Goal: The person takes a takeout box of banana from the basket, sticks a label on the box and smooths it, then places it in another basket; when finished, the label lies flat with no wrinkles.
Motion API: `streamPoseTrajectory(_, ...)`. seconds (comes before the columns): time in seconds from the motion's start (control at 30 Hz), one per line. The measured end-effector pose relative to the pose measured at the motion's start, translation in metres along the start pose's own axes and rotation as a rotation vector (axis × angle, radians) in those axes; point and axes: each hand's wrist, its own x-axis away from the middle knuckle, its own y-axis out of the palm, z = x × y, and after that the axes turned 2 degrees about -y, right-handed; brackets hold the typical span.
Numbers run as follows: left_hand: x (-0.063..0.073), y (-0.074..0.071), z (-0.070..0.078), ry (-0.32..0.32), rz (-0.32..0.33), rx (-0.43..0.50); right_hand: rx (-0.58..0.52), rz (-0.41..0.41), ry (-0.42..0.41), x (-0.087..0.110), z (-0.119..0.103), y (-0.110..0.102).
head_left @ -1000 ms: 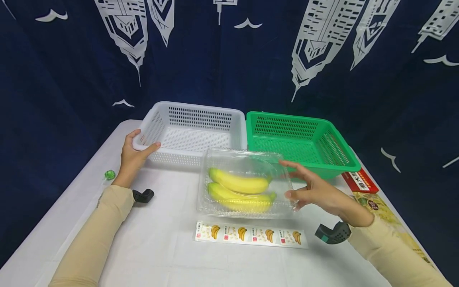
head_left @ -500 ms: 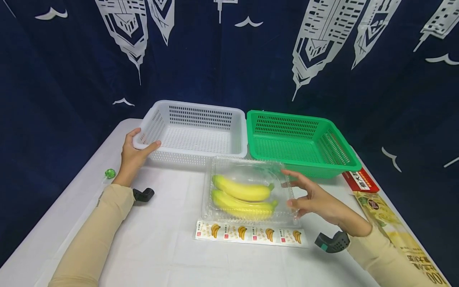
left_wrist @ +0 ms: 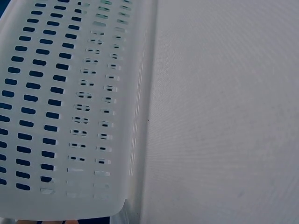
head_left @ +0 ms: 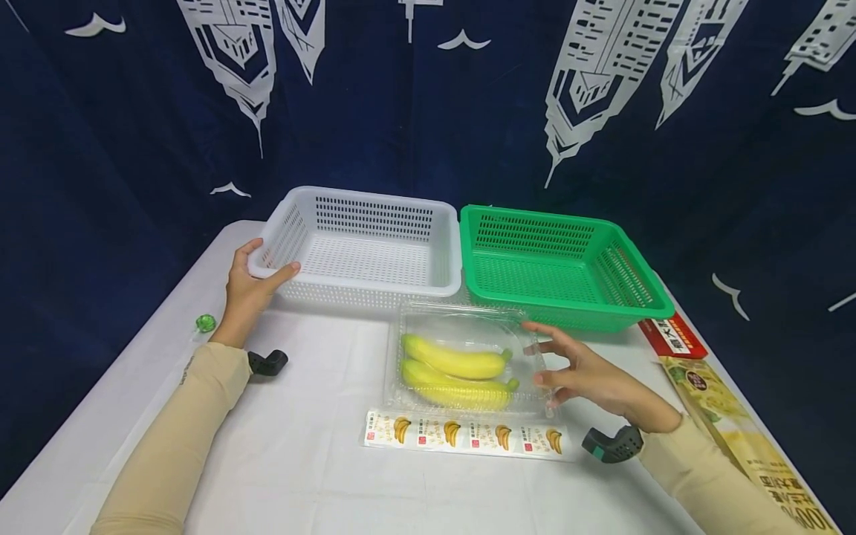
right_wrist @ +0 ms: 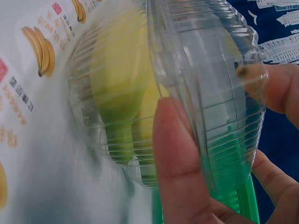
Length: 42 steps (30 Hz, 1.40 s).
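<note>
My left hand [head_left: 246, 297] grips the near left corner of a white perforated plastic basket [head_left: 364, 260]. The left wrist view shows the basket's slotted side [left_wrist: 60, 84], with fingertips [left_wrist: 46, 222] just showing at the bottom edge. In front of the baskets, my right hand [head_left: 588, 375] holds a clear plastic clamshell box [head_left: 461, 318] by its right end. Two yellow bananas [head_left: 456, 362] with greenish ends lie inside it. Seen from the right wrist, the thumb [right_wrist: 177, 158] presses the box near its seam and other fingers [right_wrist: 275, 88] curl around the far side.
A green basket [head_left: 535, 279] stands right of the white one. A strip of banana-printed labels [head_left: 468, 437] lies just in front of the box. At the right edge are a red packet [head_left: 672, 338] and a yellow printed bag [head_left: 729, 416]; a small green object [head_left: 205, 324] sits left.
My right hand has brought the clamshell box nearer to me and slightly right, lowering it toward the label strip. The left hand stays on the white basket.
</note>
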Motion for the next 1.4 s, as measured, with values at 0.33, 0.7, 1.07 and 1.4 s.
streamPoseTrajectory(0.33, 0.001, 0.001, 0.003, 0.0, 0.0, 0.014, -0.022, 0.007, 0.034, -0.009, 0.004, -0.007)
streamPoseTrajectory(0.7, 0.0, 0.0, 0.007, -0.008, 0.005, -0.013, -0.002, 0.012, 0.01, -0.009, 0.006, -0.006)
streamPoseTrajectory(1.07, 0.005, 0.001, 0.007, 0.008, 0.036, -0.092, 0.118, 0.167, -0.056, 0.001, 0.009, 0.004)
streamPoseTrajectory(1.4, 0.02, 0.002, 0.012, 0.233, 0.104, -0.283, 0.406, 0.357, -0.182, 0.008, 0.006, 0.018)
